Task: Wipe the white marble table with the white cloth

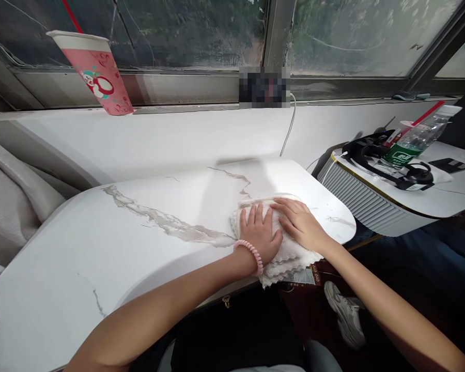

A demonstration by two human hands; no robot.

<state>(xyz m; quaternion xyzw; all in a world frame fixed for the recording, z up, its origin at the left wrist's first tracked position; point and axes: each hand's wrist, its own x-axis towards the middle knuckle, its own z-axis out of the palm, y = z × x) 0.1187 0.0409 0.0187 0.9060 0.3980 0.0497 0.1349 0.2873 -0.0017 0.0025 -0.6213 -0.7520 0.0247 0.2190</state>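
Note:
A white cloth (290, 256) lies spread on the white marble-patterned tabletop (139, 258), and one edge of it hangs over the front. Flat on the cloth's left part rests my left hand (258, 232), fingers spread, a pink coiled band (251, 251) around the wrist. My right hand (300, 222) lies on the cloth's right part with its fingers stretched out and pointing left. Both palms face down and press on the fabric, and neither hand is wrapped round anything.
A pink paper cup (96, 75) with a red straw stands on the window ledge. At the right, a second cabinet (366, 204) carries a plastic bottle (414, 137) and a black headset-like object (372, 150). A white cable (289, 126) hangs behind the table. Grey fabric (11, 196) is at the left.

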